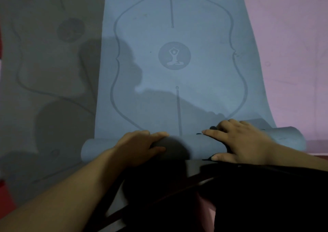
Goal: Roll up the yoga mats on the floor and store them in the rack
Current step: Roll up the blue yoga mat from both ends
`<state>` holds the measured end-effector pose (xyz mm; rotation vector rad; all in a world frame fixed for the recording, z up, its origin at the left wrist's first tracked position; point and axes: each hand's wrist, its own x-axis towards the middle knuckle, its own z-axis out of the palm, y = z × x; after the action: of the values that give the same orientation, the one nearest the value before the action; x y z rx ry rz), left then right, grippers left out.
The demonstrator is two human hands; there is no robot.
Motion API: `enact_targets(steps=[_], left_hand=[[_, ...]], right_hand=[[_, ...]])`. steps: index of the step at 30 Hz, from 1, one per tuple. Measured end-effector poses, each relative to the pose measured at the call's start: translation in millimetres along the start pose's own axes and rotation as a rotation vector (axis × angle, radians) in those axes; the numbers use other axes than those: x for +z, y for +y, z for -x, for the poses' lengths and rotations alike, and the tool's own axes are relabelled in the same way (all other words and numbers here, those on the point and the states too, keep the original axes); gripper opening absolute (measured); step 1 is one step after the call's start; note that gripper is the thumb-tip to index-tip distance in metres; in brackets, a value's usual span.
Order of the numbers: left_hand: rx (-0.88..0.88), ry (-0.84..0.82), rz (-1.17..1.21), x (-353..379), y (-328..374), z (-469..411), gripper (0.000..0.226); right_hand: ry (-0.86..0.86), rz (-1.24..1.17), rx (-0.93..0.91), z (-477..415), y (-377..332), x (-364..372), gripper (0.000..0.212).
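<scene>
Rolling barely begun — left hand [140,146] and right hand [237,141] curl fingers [159,135] round the near roll of the blue mat [177,75]; grey mat [44,63] and pink mat [292,54] lie flat — rack unseen.

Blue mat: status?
Left hand, right hand both grip rolled near end of blue mat. Most of it lies flat. Nothing on it ahead.

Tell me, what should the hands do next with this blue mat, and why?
Probably roll it forward another turn. The left hand and right hand both grip the rolled near end of the blue mat, while most of it lies flat ahead, so rolling has only begun.
</scene>
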<state>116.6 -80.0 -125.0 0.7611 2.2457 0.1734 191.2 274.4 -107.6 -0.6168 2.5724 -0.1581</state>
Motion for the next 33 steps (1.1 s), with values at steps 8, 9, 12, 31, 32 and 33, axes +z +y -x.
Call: enact_targets(steps=[8, 9, 12, 31, 32, 33], left_hand=[[-0.163, 0.418, -0.055, 25.8, 16.6, 9.9, 0.062], [-0.145, 0.453, -0.09, 30.2, 16.6, 11.6, 0.06], [-0.109, 0.387, -0.161, 29.2, 11.5, 12.9, 0.076], [-0.168, 0.468, -0.196, 22.4, 20.3, 0.8, 0.076], [-0.16, 0.46, -0.213, 24.8, 18.9, -0.1, 0.078], [-0.162, 0.458, -0.206, 23.6, 17.4, -2.1, 0.079]], right_hand=[[-0.209, -0.225, 0.032, -23.5, 17.6, -13.5, 0.074], [-0.217, -0.237, 0.022, -24.2, 18.7, -13.6, 0.074], [-0.217, -0.246, 0.027, -23.8, 18.0, -14.8, 0.076], [-0.16, -0.246, 0.097, -36.4, 23.8, -12.6, 0.075], [-0.156, -0.245, 0.093, -36.4, 23.4, -13.2, 0.075], [-0.155, -0.243, 0.103, -36.1, 23.1, -13.7, 0.075]])
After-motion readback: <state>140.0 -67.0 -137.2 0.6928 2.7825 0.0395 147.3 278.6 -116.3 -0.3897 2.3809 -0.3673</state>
